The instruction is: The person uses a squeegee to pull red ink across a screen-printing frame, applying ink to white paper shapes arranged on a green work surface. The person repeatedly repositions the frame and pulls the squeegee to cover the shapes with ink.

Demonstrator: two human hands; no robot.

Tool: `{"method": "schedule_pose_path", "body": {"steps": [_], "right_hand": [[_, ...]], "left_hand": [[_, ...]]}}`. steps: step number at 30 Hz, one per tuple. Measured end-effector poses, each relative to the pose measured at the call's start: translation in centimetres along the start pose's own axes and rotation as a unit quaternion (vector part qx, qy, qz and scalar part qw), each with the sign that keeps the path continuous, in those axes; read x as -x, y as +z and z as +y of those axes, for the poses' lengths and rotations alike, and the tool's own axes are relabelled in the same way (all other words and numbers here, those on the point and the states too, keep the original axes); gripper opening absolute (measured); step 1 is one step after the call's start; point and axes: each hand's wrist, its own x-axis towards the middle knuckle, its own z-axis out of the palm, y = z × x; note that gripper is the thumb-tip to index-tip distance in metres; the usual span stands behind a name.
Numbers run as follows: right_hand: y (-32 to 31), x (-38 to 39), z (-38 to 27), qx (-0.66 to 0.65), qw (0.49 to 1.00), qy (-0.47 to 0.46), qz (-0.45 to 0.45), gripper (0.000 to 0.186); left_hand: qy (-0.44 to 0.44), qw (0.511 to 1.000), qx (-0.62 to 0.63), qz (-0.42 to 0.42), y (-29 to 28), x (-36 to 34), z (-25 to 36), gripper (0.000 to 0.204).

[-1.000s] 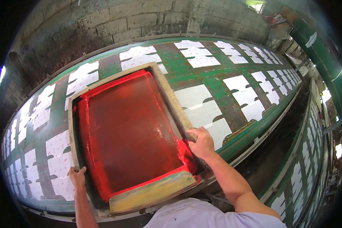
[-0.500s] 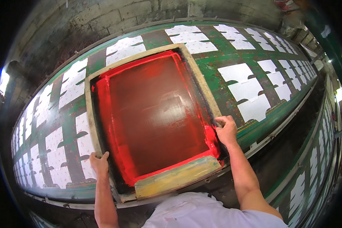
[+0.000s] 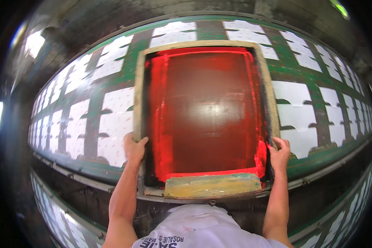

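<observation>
Starting at the left, we see white cut panels [image 3: 116,118] with faint small marks, laid on the long green tabletop [image 3: 286,69]. Just beside them our left hand [image 3: 135,149] is closed round the near part of the screen's left rail, thumb over the inner edge and fingers along the outside.

Between our two hands lies the wooden-framed printing screen [image 3: 208,111], over the tabletop directly in front of us; whether it rests flat or is slightly raised, we cannot tell. It looks broad and awkward rather than very heavy, and its wooden rails should be stiff enough to bear a firm grip. The dark mesh inside is likely thin, taut and easily dented or torn, so we would keep fingers off it. A paint-stained board [image 3: 213,185] sits along the near end. The wet red ink [image 3: 260,159], thickest toward the near right corner, probably makes the inner edges slippery; the pale outer wood seems the better hold, level on both sides.

On the right rail our right hand [image 3: 280,152] is curled, fingers bent over the wood and the thumb close to the inky inner edge. Beyond it lie plainer white panels [image 3: 299,120].
</observation>
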Motion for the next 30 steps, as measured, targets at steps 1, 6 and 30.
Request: {"method": "schedule_pose_path", "body": {"steps": [1,6,30], "right_hand": [[-0.5,0.3,-0.7,0.043,0.998,-0.041,-0.001,0.043],[-1.5,6.2,-7.6,0.172,0.951,-0.249,-0.063,0.043],[5.9,16.9,-22.2,0.273,0.830,-0.324,-0.362,0.044]], "left_hand": [[-0.002,1.000,-0.005,-0.001,0.1,0.2,0.1,0.051],[-0.024,0.998,-0.051,-0.006,0.5,0.5,0.9,0.054],[0.038,0.996,0.081,0.000,0.6,1.5,-0.1,0.052]]}}
